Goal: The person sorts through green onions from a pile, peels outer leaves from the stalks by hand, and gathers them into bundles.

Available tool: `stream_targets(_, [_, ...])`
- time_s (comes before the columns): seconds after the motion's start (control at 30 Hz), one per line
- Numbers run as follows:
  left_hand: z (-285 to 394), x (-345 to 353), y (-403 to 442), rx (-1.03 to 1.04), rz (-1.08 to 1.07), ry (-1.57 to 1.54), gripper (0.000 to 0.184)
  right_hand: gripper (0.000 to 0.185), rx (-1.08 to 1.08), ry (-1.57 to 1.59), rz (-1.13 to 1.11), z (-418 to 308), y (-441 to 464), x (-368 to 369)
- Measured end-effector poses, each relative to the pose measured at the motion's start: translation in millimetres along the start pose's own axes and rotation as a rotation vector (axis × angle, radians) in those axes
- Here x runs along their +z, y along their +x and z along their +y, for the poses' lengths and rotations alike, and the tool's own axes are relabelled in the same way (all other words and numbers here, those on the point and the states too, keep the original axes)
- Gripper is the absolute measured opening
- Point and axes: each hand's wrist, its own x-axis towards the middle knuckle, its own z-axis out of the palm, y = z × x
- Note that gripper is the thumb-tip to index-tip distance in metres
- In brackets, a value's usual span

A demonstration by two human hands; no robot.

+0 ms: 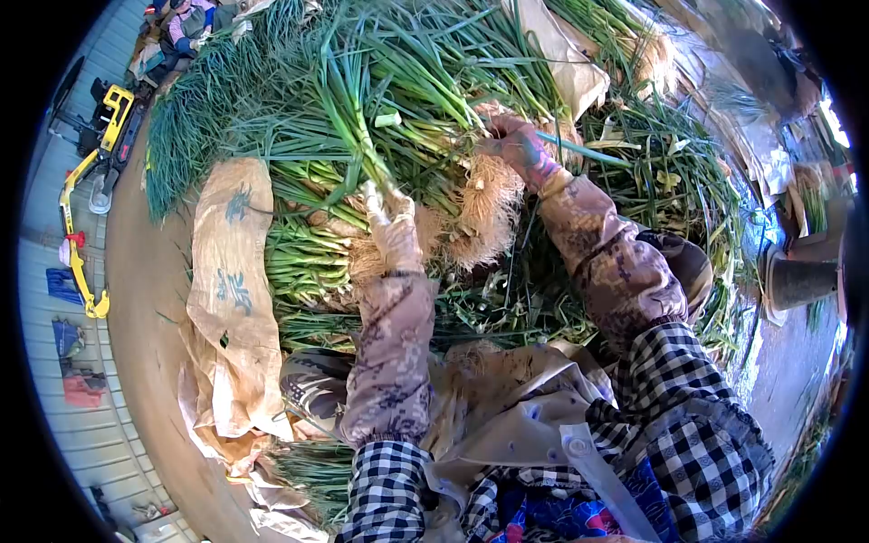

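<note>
My left hand, in a pale glove, is closed around the lower stalks of a few green onions. Their leaves point up and away from me. My right hand, in a patterned glove, has its fingers curled together beside the onion pile. A long green onion leaf sticks out from it to the right. Just below that hand hangs a tangle of pale onion roots. More green onions lie in a heap left of my left hand, bulb ends toward the middle.
A printed tan sack lies along the left of the heap. Loose trimmed leaves are piled at right. A toy-like yellow excavator arm is at far left. Another person sits at top left. A dark bucket stands far right.
</note>
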Motion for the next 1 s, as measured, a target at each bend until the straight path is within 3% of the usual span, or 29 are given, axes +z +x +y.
stream_targets(0.03, [-1.2,-6.7,-8.3,0.166,-0.003,0.154,0.051,0.034,0.031,0.411,0.015,-20.2,-10.0,15.2])
stream_targets(0.07, [-0.6,-14.2,-17.9,0.334,-0.006,0.307,0.045,0.033,-0.040,0.407,-0.048,-26.3,-15.8,25.8])
stream_targets(0.1, [44.6,-6.6,-42.3,0.353,-0.044,0.295,0.040,0.032,-0.112,0.407,-0.111,-31.7,-21.4,36.1])
stream_targets(0.13, [46.8,-13.1,-43.3,0.225,-0.236,0.084,0.041,0.033,-0.196,0.408,-0.187,-36.1,-30.5,47.8])
stream_targets(0.17, [49.0,-19.8,-44.5,0.061,-0.393,-0.109,0.044,0.035,-0.081,-0.282,-0.130,-55.8,-37.0,63.4])
stream_targets(0.2, [48.8,-26.9,-48.3,-0.172,-0.543,-0.416,0.049,0.039,-0.042,-0.028,-0.124,-57.5,-47.3,81.9])
stream_targets(0.27, [24.4,-28.2,-51.8,-0.488,-0.372,-0.489,0.052,0.044,-0.236,-0.508,-0.290,-35.6,-59.2,104.4])
stream_targets(0.33, [6.8,-42.7,-50.2,-0.577,-0.436,-0.674,0.048,0.048,-0.497,-1.150,-0.241,-53.1,-90.6,124.4])
stream_targets(0.37, [2.3,-48.4,-52.5,-0.606,-0.440,-0.717,0.048,0.054,-0.544,-1.242,-0.343,-56.8,-96.8,129.5])
stream_targets(0.47, [-8.8,-68.3,-62.3,-0.654,-0.415,-0.714,0.045,0.050,-0.404,-1.497,-0.435,-70.8,-122.4,144.2])
stream_targets(0.5, [-12.5,-73.4,-64.3,-0.667,-0.403,-0.702,0.045,0.042,-0.495,-1.505,-0.390,-65.8,-127.4,142.4])
stream_targets(0.6, [-25.9,-82.3,-64.0,-0.676,-0.377,-0.651,0.042,0.032,-0.651,-1.244,-0.492,-58.8,-130.4,131.8])
stream_targets(0.67, [-38.5,-87.9,-59.2,-0.679,-0.374,-0.602,0.041,0.021,-0.605,-1.119,-0.588,-50.2,-133.2,127.7])
stream_targets(0.73, [-95.1,-107.4,-39.9,-0.755,-0.420,-0.538,0.040,0.016,-0.258,-0.887,-0.819,-66.7,-132.1,122.6])
stream_targets(0.77, [11.7,-81.2,-65.5,-0.556,-0.292,-0.280,0.033,0.015,-0.196,-0.678,-0.660,-78.3,-127.6,115.5])
stream_targets(0.83, [14.5,-75.1,-56.2,-0.572,-0.154,-0.178,0.026,0.021,-0.255,-0.465,-0.339,-47.0,-112.2,93.9])
stream_targets(0.87, [3.1,-77.6,-53.9,-0.628,-0.005,-0.289,0.025,0.025,-0.327,-0.404,-0.173,-28.4,-106.2,86.0])
stream_targets(0.9, [-34.4,-93.3,-36.6,-0.558,-0.284,-0.474,0.025,0.029,-0.041,-0.320,-0.186,-31.2,-105.1,86.5])
stream_targets(0.97, [-32.1,-89.2,-42.0,-0.573,-0.270,-0.526,0.025,0.037,0.526,-0.137,-0.188,-40.6,-101.5,90.7])
stream_targets(1.0, [-28.3,-84.3,-45.5,-0.579,-0.264,-0.545,0.025,0.043,0.499,0.128,-0.273,-35.9,-100.5,99.5])
